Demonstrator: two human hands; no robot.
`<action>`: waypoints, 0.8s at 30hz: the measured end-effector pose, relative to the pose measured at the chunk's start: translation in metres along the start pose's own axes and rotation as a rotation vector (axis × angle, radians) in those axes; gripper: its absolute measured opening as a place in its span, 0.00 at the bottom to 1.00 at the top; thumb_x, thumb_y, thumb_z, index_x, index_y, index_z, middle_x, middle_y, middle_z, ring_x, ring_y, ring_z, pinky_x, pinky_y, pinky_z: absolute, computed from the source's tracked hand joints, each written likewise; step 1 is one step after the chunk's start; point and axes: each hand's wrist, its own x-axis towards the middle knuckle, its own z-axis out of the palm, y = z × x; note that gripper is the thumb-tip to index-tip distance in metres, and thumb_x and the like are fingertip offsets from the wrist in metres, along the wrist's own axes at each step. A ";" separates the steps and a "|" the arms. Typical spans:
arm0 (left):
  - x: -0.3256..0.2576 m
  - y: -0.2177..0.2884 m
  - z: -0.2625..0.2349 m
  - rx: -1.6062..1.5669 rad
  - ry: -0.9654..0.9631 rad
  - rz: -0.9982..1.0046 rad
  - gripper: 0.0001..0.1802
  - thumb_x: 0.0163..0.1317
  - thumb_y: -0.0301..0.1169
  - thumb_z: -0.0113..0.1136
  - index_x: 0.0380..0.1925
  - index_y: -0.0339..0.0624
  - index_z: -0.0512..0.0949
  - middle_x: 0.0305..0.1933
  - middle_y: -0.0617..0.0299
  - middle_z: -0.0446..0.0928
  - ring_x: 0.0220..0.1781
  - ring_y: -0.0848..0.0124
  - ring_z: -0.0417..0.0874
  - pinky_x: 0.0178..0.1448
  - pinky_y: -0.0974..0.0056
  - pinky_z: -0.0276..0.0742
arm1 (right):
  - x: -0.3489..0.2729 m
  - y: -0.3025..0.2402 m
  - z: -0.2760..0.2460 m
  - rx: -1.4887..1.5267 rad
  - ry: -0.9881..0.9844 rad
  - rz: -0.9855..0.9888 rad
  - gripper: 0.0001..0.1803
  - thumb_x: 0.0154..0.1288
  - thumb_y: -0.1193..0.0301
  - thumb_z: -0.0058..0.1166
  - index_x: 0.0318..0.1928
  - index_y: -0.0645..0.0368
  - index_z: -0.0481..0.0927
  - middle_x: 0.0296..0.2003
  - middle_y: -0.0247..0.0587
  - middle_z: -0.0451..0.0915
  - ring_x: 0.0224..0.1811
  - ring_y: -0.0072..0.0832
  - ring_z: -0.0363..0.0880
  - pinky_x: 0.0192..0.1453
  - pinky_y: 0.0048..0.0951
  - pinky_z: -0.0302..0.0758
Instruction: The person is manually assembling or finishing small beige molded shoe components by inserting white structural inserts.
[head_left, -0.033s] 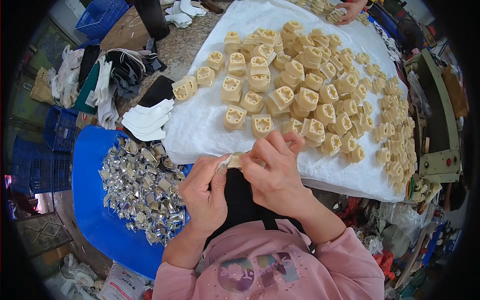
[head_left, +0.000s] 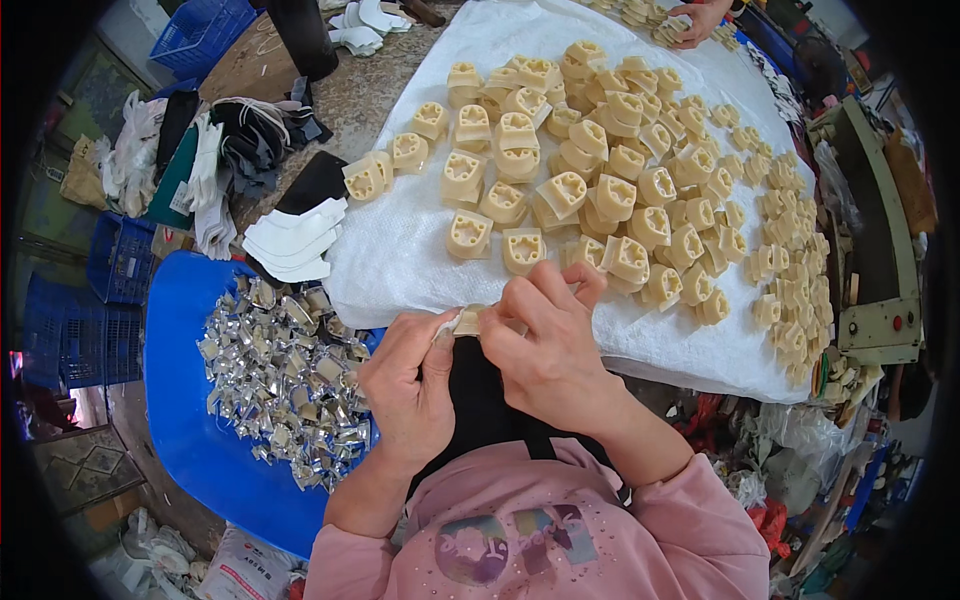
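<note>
Over the near edge of the white-covered table, my two hands hold one small beige plastic piece (head_left: 468,321) between them. It looks like the heel blocks behind it, though my fingers hide most of it. My left hand (head_left: 408,385) pinches its left end, where a bit of white material shows beside the thumb. Closed on the right end is my right hand (head_left: 540,335), its knuckles raised. Just beyond lie many beige heel blocks (head_left: 523,250) with hollowed tops, heaped on the white cloth (head_left: 400,265). Curved white sheet pieces (head_left: 295,240) are stacked to the left.
A blue tub (head_left: 185,430) of shiny silver-wrapped pieces (head_left: 290,385) stands at my left. A dark cylinder (head_left: 303,40) and gloves (head_left: 210,165) are on the table's far left. Another person's hand (head_left: 700,22) touches pieces at the far right. A greenish machine frame (head_left: 880,240) stands at right.
</note>
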 end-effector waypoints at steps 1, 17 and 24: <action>0.001 -0.001 0.000 0.028 -0.017 0.035 0.09 0.63 0.22 0.54 0.40 0.29 0.78 0.28 0.53 0.75 0.27 0.66 0.74 0.32 0.65 0.69 | 0.000 0.001 0.000 -0.001 -0.001 0.003 0.11 0.37 0.76 0.56 0.27 0.52 0.72 0.27 0.32 0.63 0.36 0.33 0.64 0.43 0.44 0.51; 0.010 -0.029 0.002 -0.164 -0.056 0.287 0.12 0.54 0.20 0.63 0.40 0.37 0.80 0.30 0.59 0.75 0.31 0.65 0.73 0.37 0.68 0.70 | -0.013 0.024 0.017 0.531 0.128 0.031 0.20 0.37 0.87 0.51 0.34 0.56 0.76 0.31 0.35 0.69 0.38 0.33 0.66 0.48 0.38 0.53; 0.011 -0.018 0.006 0.103 -0.089 0.560 0.08 0.51 0.20 0.64 0.31 0.34 0.76 0.20 0.60 0.69 0.22 0.63 0.67 0.26 0.64 0.64 | -0.014 0.023 0.014 0.540 0.013 0.007 0.19 0.37 0.87 0.51 0.33 0.57 0.75 0.29 0.35 0.66 0.37 0.34 0.66 0.47 0.37 0.53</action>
